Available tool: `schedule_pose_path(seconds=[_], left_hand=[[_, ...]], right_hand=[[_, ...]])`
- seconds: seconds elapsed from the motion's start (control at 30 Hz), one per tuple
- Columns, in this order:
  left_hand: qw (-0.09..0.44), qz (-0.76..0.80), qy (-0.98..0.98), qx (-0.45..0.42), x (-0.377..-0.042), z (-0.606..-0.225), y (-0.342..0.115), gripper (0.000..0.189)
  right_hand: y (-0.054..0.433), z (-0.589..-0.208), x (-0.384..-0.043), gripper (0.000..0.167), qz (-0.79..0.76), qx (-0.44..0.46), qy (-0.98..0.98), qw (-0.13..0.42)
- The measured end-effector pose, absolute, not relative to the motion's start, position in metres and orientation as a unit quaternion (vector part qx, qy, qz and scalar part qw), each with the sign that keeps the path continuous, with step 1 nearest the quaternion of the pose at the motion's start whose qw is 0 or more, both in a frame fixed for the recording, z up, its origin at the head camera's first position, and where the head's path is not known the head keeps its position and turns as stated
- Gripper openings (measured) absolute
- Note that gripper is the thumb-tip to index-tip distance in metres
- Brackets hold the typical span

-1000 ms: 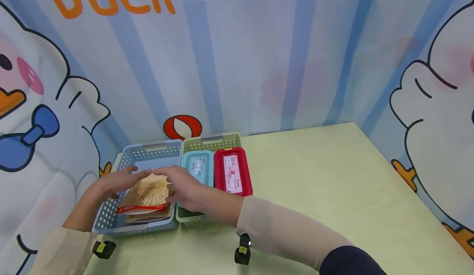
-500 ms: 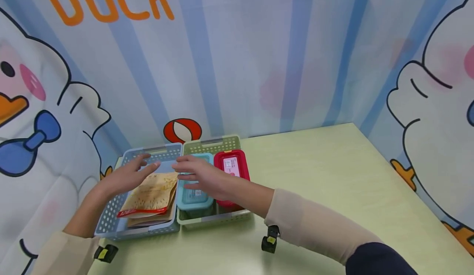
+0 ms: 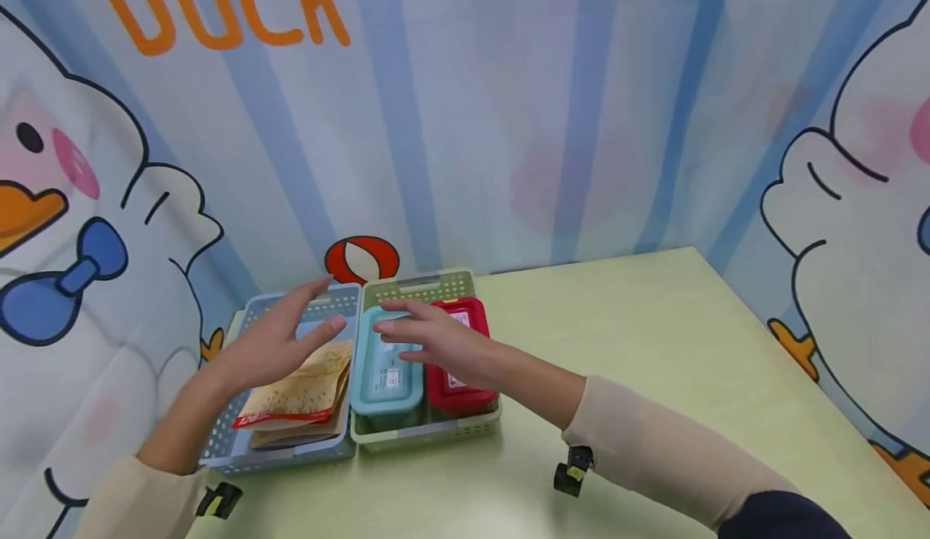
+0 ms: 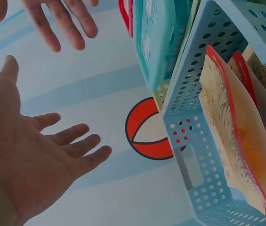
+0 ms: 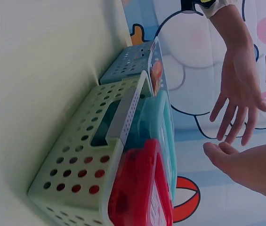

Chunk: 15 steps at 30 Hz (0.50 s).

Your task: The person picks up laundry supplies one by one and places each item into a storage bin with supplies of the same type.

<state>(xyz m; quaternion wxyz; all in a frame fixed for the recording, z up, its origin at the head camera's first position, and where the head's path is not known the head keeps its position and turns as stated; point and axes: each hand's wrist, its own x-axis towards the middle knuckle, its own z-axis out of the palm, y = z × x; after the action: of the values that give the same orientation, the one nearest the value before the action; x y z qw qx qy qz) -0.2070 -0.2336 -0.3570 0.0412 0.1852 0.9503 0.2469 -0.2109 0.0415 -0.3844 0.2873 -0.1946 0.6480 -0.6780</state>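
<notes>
My left hand (image 3: 272, 345) hovers over the blue basket (image 3: 272, 465), its fingers extended and holding nothing. Inside that basket lie several flat paper-like food packets; the top packet (image 3: 301, 390) is tan with a red edge. Above the green basket (image 3: 429, 434) floats my right hand (image 3: 443, 341), also with nothing in its fingers. A light blue lidded box (image 3: 388, 373) sits in the green basket, beside a red lidded box (image 3: 472, 321). My right hand hides part of both boxes. In the left wrist view, the packets (image 4: 238, 136) lean in a stack within the blue basket.
Both baskets stand side by side at the left of the pale table (image 3: 617, 345). A printed curtain (image 3: 494, 119) rises behind the table's back edge and along both sides. A small black wrist camera (image 3: 570, 474) hangs at my right sleeve.
My hands have lifted off the packets and drawn apart. The right one has moved rightward over the boxes, while the left has risen slightly. The packets stay in the blue basket.
</notes>
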Motion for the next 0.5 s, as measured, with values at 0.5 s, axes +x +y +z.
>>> schedule_pose_path(seconds=[0.5], left_hand=[[-0.137,0.150,0.959,0.199,-0.207,-0.351,-0.213,0.102]], right_hand=[[0.095,-0.360,-0.212,0.077,-0.515,-0.349,0.766,0.162]])
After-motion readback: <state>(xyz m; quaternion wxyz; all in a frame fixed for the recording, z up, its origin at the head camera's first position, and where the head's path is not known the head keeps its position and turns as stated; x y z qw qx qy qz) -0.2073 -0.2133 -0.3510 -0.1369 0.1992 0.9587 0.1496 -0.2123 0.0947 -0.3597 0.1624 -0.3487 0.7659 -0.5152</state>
